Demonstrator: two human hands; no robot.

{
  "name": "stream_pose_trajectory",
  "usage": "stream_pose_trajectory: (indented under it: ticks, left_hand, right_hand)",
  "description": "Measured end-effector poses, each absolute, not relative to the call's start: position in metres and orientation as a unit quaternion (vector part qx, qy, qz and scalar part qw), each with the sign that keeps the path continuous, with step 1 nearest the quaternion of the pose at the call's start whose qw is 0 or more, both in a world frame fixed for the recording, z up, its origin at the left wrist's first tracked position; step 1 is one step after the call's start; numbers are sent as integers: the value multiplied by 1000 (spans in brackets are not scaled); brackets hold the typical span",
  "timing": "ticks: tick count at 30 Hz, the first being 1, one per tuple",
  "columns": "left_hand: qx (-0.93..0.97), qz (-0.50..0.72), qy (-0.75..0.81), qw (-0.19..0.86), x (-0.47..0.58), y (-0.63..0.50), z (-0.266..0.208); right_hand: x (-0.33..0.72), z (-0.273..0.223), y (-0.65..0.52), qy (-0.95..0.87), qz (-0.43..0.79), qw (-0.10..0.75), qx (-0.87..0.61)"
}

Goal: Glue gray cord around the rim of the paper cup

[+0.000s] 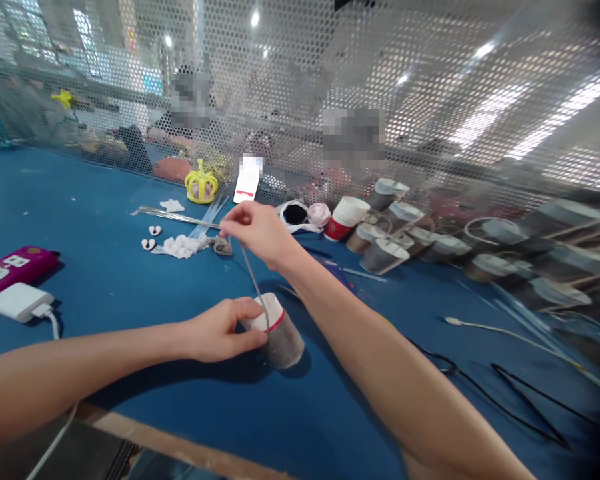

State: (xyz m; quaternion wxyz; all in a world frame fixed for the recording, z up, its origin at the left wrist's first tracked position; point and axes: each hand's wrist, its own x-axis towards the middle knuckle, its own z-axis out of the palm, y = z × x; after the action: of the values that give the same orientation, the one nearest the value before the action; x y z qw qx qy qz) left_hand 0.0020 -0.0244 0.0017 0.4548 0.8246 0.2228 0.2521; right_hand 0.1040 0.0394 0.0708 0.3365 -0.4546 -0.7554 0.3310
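A paper cup (286, 343) with a grey wrapping, a red band and a bare white end sits tilted on the blue table. My left hand (225, 331) grips its near left side, thumb and fingers around the white end. From the cup a thin grey cord (253, 275) runs up to my right hand (260, 233), which pinches it between closed fingertips, raised above the table. Just left of that hand lies a small coil of grey cord (223, 246). Whether the cord is fixed to the cup under my left fingers cannot be seen.
Red-and-white paper cups (347, 217) stand near the perforated screen (290, 87), with several grey-wrapped cups (384, 255) to their right. Behind my hands are a yellow crown-shaped piece (201, 185), a phone (247, 180) and white scraps (183, 247). A black cable (480, 393) lies right.
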Motion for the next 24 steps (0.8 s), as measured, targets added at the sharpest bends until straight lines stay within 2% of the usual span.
stream_pose_trajectory:
  ticks: [3, 5, 8, 10, 13, 19, 24]
  left_hand:
    - [805, 248, 232, 486, 2, -24, -1]
    - [798, 251, 233, 497, 2, -23, -3]
    - [802, 256, 233, 487, 2, -22, -4]
    - [806, 256, 238, 478, 2, -22, -5]
    - [813, 258, 235, 466, 2, -21, -5]
    - [835, 272, 242, 414, 1, -20, -6]
    - [841, 282, 260, 383, -1, -18, -6]
  right_hand:
    - [102, 69, 42, -811, 364, 177, -422]
    - [112, 72, 40, -821, 358, 152, -418]
    - [148, 80, 37, -791, 264, 216, -508]
    - [181, 80, 35, -746, 157, 234, -604]
    - [231, 65, 29, -688, 70, 241, -681]
    - [278, 6, 22, -606, 55, 240, -757]
    - [277, -2, 28, -563, 68, 307, -764]
